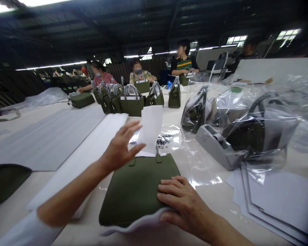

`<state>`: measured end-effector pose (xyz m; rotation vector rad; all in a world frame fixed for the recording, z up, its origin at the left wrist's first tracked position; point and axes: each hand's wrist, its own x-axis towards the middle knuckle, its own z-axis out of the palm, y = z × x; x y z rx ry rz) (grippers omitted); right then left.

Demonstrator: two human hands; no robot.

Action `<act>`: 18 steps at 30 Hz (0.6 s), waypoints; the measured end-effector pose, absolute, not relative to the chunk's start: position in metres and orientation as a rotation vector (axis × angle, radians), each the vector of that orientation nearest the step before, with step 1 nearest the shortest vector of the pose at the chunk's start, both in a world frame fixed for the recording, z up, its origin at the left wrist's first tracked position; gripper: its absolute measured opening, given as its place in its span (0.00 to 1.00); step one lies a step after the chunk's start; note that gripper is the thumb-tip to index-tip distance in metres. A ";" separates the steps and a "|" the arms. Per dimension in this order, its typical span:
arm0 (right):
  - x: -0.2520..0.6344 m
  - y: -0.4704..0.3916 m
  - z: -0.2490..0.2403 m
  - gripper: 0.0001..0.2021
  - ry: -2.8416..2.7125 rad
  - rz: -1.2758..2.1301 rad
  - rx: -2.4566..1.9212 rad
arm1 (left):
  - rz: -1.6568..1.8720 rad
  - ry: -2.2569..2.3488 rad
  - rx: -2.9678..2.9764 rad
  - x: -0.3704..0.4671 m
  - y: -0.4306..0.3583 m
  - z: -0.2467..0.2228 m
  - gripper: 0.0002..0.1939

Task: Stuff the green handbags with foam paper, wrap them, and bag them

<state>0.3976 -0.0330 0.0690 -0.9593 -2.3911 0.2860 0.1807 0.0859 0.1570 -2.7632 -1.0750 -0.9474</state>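
Observation:
A dark green handbag (137,191) lies on the table in front of me, its handle ends toward the far side. White foam sheeting (141,223) pokes out from under its near edge. My right hand (183,203) rests on the bag's right side, fingers stretched over the green surface and thumb along the foam. My left hand (124,143) hovers above the bag's far left corner, fingers spread and holding nothing. Just beyond its fingertips a white paper sheet (152,128) stands up at the handles, hiding part of them.
Several green handbags (132,105) stand farther back, near co-workers. To the right are a grey tape dispenser (218,147), plastic-wrapped bags (256,133) and stacked white sheets (282,198). Long white foam (92,153) and a grey sheet (53,136) lie left, beside another green bag (9,181).

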 end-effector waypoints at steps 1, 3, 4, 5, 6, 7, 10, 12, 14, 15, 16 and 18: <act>0.398 -0.034 0.070 0.16 -2.392 0.304 -0.969 | -0.876 -1.092 -2.745 0.188 0.116 0.168 0.33; 0.399 -0.035 0.072 0.16 -2.397 0.333 -0.979 | -0.648 -1.127 -2.787 0.205 0.172 0.185 0.43; 0.399 -0.035 0.072 0.17 -2.397 0.344 -0.979 | -0.516 -1.149 -2.831 0.212 0.195 0.191 0.45; 0.399 -0.034 0.072 0.17 -2.398 0.357 -0.976 | -0.392 -1.143 -2.878 0.219 0.214 0.195 0.42; 0.400 -0.034 0.071 0.18 -2.397 0.372 -0.976 | -0.289 -1.134 -2.925 0.225 0.226 0.199 0.38; 0.400 -0.033 0.070 0.18 -2.393 0.389 -0.976 | -0.218 -1.120 -2.965 0.230 0.232 0.202 0.32; 0.399 -0.031 0.067 0.17 -2.356 0.446 -0.995 | -0.178 -1.088 -3.038 0.240 0.212 0.209 0.18; 0.399 -0.032 0.063 0.18 -2.309 0.475 -1.014 | -0.215 -1.051 -3.039 0.242 0.175 0.212 0.18; 0.398 -0.034 0.060 0.17 -2.266 0.490 -1.031 | -0.224 -0.998 -2.980 0.242 0.131 0.210 0.17; 0.397 -0.035 0.059 0.17 -2.249 0.490 -1.038 | -0.218 -0.983 -2.933 0.242 0.109 0.207 0.15; 0.396 -0.036 0.058 0.16 -2.234 0.485 -1.042 | -0.190 -0.954 -2.910 0.241 0.088 0.203 0.13; 0.395 -0.038 0.058 0.16 -2.200 0.466 -1.043 | -0.116 -0.886 -2.932 0.240 0.053 0.191 0.11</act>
